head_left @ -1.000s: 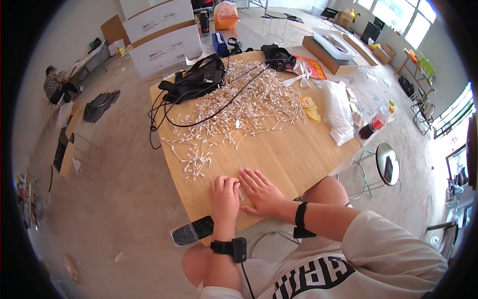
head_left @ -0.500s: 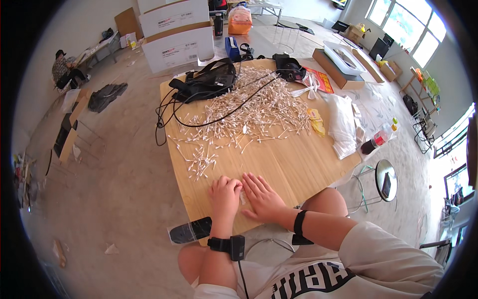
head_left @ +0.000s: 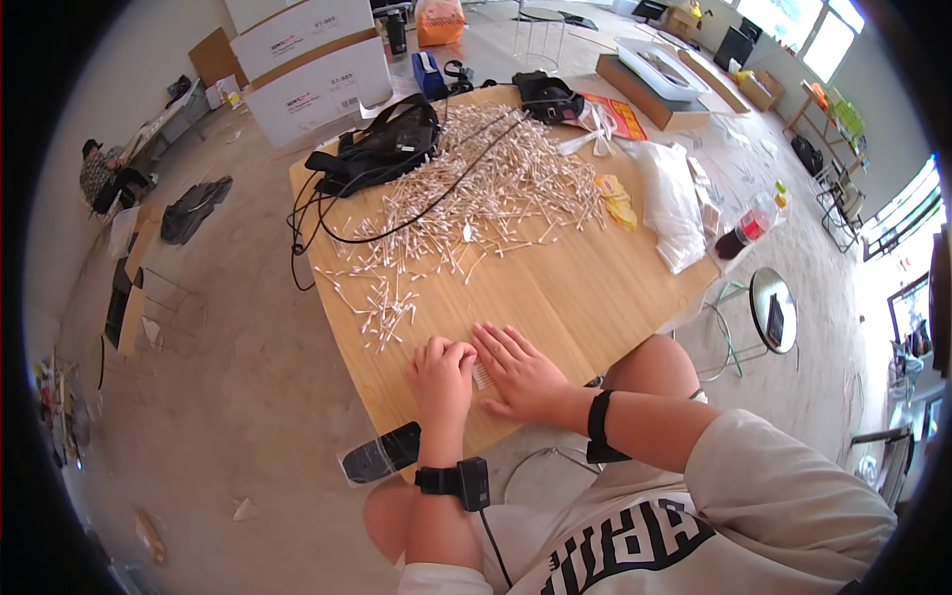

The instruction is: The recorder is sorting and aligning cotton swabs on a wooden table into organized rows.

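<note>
A small row of cotton swabs (head_left: 482,375) lies side by side on the near part of the wooden table (head_left: 565,297), between my hands. My left hand (head_left: 441,379) is at the left end of this row with its fingers curled and pressed together; what they pinch, if anything, is hidden. On the right, my right hand (head_left: 521,375) lies flat, its fingers stretched forward along the row and partly covering it. Farther back, a big loose pile of cotton swabs (head_left: 496,188) spreads over the table, with a smaller scatter of swabs (head_left: 389,315) nearer my left hand.
Black cables trail from a black strapped bag (head_left: 392,144) across the pile. Yellow packets (head_left: 617,201), a white plastic bag (head_left: 666,213) and a cola bottle (head_left: 749,228) stand toward the right. A clear-wrapped black item (head_left: 382,453) sits at the near left corner. Stools and boxes surround the table.
The whole view has shifted slightly, so the table sits a little higher and farther left. Both hands keep nearly the same pose around the row of swabs.
</note>
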{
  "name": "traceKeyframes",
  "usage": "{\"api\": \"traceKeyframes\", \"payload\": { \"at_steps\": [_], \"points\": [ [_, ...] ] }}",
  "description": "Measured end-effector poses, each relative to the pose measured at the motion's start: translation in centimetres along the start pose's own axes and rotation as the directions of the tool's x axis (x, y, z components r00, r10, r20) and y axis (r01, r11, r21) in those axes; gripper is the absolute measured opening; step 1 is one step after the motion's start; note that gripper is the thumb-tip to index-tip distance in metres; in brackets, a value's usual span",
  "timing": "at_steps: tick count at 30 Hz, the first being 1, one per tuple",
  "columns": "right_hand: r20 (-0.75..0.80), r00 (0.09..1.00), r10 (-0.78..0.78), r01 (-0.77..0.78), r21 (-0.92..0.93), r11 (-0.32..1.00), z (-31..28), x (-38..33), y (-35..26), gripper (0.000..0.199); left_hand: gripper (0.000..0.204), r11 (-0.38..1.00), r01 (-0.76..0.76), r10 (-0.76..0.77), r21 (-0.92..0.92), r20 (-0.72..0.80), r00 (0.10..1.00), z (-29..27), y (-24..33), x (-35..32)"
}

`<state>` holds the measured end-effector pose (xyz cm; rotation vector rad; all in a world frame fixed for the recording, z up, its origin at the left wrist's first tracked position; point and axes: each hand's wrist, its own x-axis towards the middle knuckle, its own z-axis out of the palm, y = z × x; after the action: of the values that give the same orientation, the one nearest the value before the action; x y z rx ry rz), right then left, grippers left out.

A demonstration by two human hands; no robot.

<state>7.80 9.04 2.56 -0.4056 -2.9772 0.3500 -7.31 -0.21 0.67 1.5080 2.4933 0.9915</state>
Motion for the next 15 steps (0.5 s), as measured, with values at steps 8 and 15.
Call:
{"api": "traceKeyframes", "payload": {
  "at_steps": [8, 15],
  "points": [
    [-0.042, 0.999, 0.002, -0.001, 0.033, 0.999, 0.49, -0.18, 0.32, 0.092, 0.007, 1.000, 0.000, 0.001, -0.029, 0.016, 1.000, 0.21, -0.55, -0.06],
    [-0.043, 0.999, 0.009, -0.007, 0.048, 0.999, 0.65, -0.27, 0.26, 0.093, 0.013, 0.998, 0.063, -0.062, -0.022, 0.045, 0.997, -0.31, 0.00, -0.57]
  ]
}}
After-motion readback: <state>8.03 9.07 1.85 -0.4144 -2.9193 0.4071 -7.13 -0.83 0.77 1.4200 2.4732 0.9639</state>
